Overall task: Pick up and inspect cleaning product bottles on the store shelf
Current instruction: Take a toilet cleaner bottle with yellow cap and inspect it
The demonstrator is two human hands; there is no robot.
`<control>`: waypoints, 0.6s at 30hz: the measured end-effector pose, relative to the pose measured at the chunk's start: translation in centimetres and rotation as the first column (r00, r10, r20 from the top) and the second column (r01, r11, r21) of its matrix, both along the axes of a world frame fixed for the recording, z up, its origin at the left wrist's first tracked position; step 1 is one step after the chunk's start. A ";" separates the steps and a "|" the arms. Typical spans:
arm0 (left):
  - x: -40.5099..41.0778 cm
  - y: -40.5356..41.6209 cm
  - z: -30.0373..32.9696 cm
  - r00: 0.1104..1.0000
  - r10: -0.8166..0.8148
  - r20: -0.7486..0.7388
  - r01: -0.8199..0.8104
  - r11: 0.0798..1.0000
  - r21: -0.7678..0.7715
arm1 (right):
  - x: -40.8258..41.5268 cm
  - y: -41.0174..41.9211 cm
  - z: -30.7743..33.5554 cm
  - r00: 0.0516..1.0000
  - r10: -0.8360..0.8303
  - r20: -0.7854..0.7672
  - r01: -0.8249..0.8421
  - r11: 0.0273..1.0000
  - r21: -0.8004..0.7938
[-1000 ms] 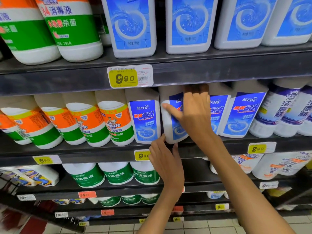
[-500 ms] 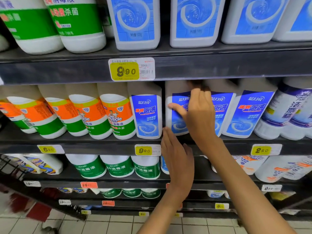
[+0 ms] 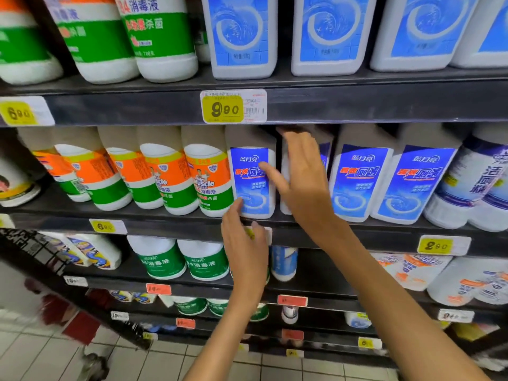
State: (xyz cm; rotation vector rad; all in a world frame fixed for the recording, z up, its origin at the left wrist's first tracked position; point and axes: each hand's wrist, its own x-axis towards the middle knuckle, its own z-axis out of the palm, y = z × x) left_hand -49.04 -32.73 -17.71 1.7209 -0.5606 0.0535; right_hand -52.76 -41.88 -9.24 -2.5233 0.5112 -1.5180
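Two hands at a row of blue-labelled toilet cleaner bottles on the middle store shelf.

The right hand lies with straight, relaxed fingers across the front of a partly hidden toilet cleaner bottle, thumb reaching left onto the label of the neighbouring blue-label bottle; it grasps nothing. The left hand is raised below, fingers loosely extended, thumb tip touching that blue-label bottle's lower left corner at the shelf edge. Both bottles stand upright on the shelf. To their right stand two more of the same bottles, to the left orange-and-green Mr Muscle disinfectant bottles. A yellow 9.90 price tag sits on the shelf rail above.
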 end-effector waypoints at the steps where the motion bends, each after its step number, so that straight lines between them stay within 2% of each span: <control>1: 0.7 0.3 0.1 1.000 0.003 0.001 -0.003 1.000 0.000 | 1.0 0.5 0.4 0.998 0.020 -0.066 -0.018 0.999 0.034; 4: 2.3 0.9 0.4 0.999 -0.038 0.021 0.038 0.999 0.014 | 3.8 0.9 0.7 0.971 -0.043 -0.236 0.078 0.987 0.139; 6: 3.2 1.2 0.3 0.993 -0.114 0.018 0.114 0.993 0.030 | 4.7 1.3 0.7 0.951 -0.138 -0.276 0.182 0.973 0.140; 9: 4.2 1.6 0.0 0.976 -0.216 0.018 0.216 0.976 0.014 | 5.0 2.1 0.3 0.970 -0.183 -0.163 0.204 0.971 0.126; 13: 5.0 2.0 0.0 0.955 -0.294 0.036 0.295 0.955 -0.013 | 4.7 2.4 0.2 0.997 -0.075 -0.009 0.071 0.889 0.453; 15: 5.1 2.2 0.1 0.937 -0.346 0.045 0.347 0.938 -0.015 | 4.5 2.5 0.0 0.996 -0.092 0.005 0.077 0.864 0.497; 18: 5.6 2.6 0.0 0.922 -0.381 0.062 0.381 0.924 0.005 | 4.3 3.3 0.0 0.995 -0.056 0.086 0.001 0.846 0.533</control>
